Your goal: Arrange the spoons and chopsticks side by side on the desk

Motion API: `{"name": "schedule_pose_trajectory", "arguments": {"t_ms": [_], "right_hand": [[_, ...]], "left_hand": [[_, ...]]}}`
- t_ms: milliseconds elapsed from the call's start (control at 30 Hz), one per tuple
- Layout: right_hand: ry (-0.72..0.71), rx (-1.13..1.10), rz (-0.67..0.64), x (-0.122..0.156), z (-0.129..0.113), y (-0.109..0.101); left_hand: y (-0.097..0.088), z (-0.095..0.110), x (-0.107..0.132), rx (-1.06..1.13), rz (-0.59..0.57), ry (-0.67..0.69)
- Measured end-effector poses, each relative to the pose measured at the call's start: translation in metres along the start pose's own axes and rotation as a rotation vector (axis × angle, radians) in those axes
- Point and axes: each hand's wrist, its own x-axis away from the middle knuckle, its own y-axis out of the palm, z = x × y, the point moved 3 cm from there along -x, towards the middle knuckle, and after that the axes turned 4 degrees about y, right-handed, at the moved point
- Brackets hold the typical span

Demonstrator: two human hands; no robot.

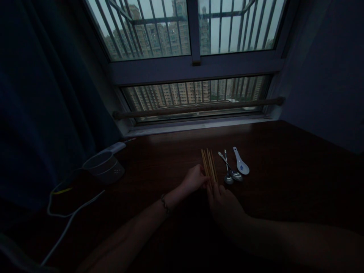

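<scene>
Several wooden chopsticks (209, 163) lie side by side on the dark table, pointing away from me. My left hand (195, 177) is closed at their left side, its fingers on the chopsticks near their lower part. At the near ends, my right hand (224, 201) has its fingers closed over the chopsticks, hiding those ends. To the right lie two metal spoons, one spoon (235, 175) crossing the other spoon (228, 179). A white ceramic spoon (241, 165) with a blue pattern rests beside them.
A clear plastic container (104, 168) stands on the left, with a white power strip (116, 147) behind it. White cables (69, 220) and a yellow strip (63, 191) lie nearer me. A blue curtain (57, 76) hangs left; a barred window (196, 68) is behind the table.
</scene>
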Motion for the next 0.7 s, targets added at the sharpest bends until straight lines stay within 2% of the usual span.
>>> {"name": "schedule_pose_trajectory", "arguments": {"t_ms": [100,233,400,567,700], "right_hand": [[0.012,0.009,-0.049,0.001,0.0,-0.001],[0.024,0.076,-0.051,0.0,-0.001,0.0],[0.053,0.153,-0.002,0.0,0.001,0.004],[0.067,0.188,0.049,0.001,0.003,0.003],[0.075,0.182,-0.038,0.002,0.005,-0.001]], "left_hand": [[0.002,-0.003,-0.002,-0.026,-0.013,0.055],[0.007,0.0,-0.004,-0.083,-0.02,0.132],[0.009,0.009,-0.002,-0.175,-0.003,0.258],[0.012,0.011,0.0,-0.238,0.017,0.309],[0.006,0.014,0.007,-0.272,0.044,0.346]]}}
